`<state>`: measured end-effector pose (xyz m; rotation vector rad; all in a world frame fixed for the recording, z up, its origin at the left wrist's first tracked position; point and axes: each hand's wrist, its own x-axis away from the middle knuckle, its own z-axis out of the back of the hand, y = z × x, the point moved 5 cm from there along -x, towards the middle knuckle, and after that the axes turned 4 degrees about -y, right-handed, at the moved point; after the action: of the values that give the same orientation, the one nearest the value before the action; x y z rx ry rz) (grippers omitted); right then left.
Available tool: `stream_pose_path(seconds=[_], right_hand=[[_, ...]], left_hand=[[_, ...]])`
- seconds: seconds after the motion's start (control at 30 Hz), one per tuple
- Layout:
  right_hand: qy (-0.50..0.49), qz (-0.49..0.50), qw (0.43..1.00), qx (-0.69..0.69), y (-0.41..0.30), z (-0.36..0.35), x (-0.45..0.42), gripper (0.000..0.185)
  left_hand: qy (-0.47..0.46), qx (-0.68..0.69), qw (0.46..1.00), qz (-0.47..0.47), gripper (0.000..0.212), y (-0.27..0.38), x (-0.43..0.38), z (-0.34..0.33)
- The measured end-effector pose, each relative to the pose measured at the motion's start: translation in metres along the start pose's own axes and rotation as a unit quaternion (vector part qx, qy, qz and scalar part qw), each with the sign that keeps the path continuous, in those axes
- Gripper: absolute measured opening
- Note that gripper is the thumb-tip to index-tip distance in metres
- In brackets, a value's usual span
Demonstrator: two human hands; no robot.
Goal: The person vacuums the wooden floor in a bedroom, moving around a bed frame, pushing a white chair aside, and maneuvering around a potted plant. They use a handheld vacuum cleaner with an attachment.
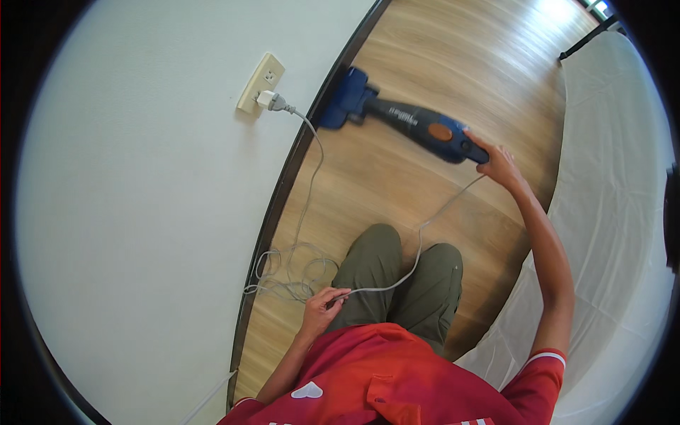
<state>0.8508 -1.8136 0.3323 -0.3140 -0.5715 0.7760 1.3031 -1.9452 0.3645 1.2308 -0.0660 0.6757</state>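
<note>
My right hand (499,164) grips the handle of a dark blue and black stick vacuum cleaner (414,125), which lies low over the floor. Its blue floor head (345,101), slightly blurred, is against the dark baseboard at the wall. A grey power cord (421,239) runs from near the handle across my knees. Pinched between the fingers and thumb of my left hand (324,308) is a stretch of this cord. Beside that hand, loose loops of cord (287,276) lie on the floor. The cord rises to a plug (273,101) in the wall outlet (263,79).
A white wall (149,186) with a dark baseboard (273,212) runs along the left. Wood-look flooring (372,186) stretches ahead. White cloth (600,186) hangs along the right, with a dark leg or bar (587,40) at its far end. My knees (372,249) are bent in front of me.
</note>
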Motion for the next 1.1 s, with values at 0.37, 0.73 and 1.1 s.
stream_pose_path(seconds=[0.37,0.73,1.1], right_hand=[[0.243,-0.145,0.933,-0.222,0.040,-0.106,0.189,0.089],[0.210,-0.384,0.787,-0.434,-0.073,-0.261,0.510,0.083],[0.236,-0.384,0.799,-0.397,0.060,-0.057,0.138,0.071]], left_hand=[[-0.049,0.001,0.996,-0.068,0.030,0.024,-0.030,0.003],[-0.181,-0.103,0.971,-0.121,0.020,0.039,-0.160,-0.072],[0.192,-0.416,0.867,-0.195,0.057,0.048,-0.656,-0.098]])
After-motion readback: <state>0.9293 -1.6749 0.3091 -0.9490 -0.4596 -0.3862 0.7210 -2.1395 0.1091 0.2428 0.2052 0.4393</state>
